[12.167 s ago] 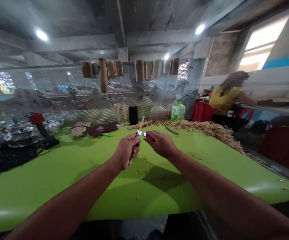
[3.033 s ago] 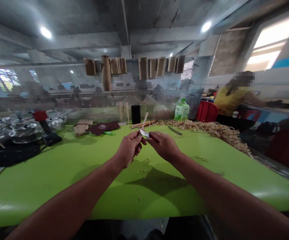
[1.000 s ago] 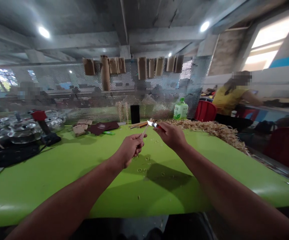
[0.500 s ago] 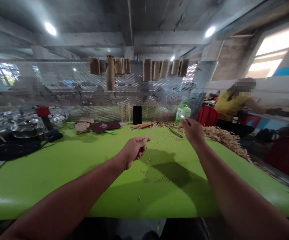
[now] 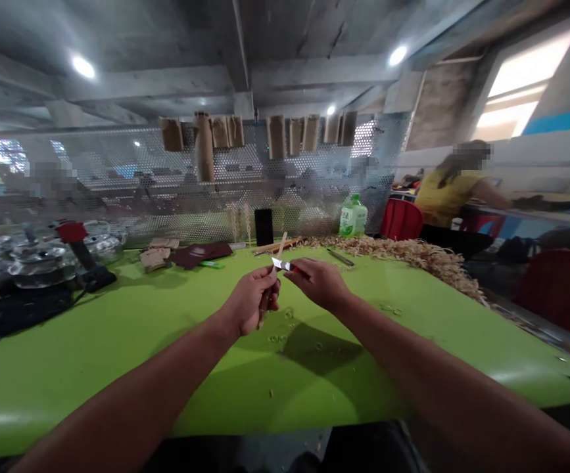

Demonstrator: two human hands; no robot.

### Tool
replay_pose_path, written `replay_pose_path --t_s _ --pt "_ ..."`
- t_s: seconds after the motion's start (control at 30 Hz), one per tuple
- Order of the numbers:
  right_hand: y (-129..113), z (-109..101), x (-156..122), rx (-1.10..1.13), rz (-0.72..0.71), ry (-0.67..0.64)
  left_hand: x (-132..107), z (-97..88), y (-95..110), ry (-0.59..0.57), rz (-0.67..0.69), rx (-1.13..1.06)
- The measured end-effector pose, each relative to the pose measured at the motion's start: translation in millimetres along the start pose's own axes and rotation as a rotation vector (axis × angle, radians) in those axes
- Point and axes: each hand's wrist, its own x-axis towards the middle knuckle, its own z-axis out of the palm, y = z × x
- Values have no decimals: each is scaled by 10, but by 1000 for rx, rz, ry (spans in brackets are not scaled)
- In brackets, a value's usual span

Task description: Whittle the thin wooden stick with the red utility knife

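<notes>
My left hand (image 5: 255, 297) is closed around a thin pale wooden stick (image 5: 283, 244), whose upper end points up and away from me. In my right hand (image 5: 323, 282) is a knife (image 5: 285, 265) with a short bright blade and a partly red handle. The blade lies against or just in front of the stick, right above my left thumb; whether it cuts in I cannot tell. Small curled wood shavings (image 5: 279, 339) are scattered on the green tabletop (image 5: 215, 387) below my hands.
A long heap of shavings (image 5: 413, 251) lines the back right edge. Behind my hands stand a black phone (image 5: 263, 227) and a green bottle (image 5: 353, 215). Brown sandpaper (image 5: 200, 255) lies left of them; metal pots (image 5: 38, 259) stand far left. A person in yellow (image 5: 450, 194) sits at right.
My right hand has come in leftward and down from near the bottle, bringing the knife to the stick. My left hand still grips the stick. The view has turned slightly right.
</notes>
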Motion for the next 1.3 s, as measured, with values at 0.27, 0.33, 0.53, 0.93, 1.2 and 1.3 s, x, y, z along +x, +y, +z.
replay_pose_path --t_s 0.27,0.33,0.53,0.93,1.2,1.3 --pt "-80 6 -16 -73 -15 -23 -27 12 26 33 31 82" --pt "-66 2 -16 -125 -15 -17 -50 27 49 41 26 114" --pt "-5 -38 9 -220 50 70 -90 61 67 53 3 187" --pt "755 -378 135 -71 446 305 -122 66 -20 28 -13 236" --pt "190 -104 42 -57 158 147 -50 5 -38 47 33 139" --pt "155 -112 34 -65 152 157 -53 25 -33 46 39 117"
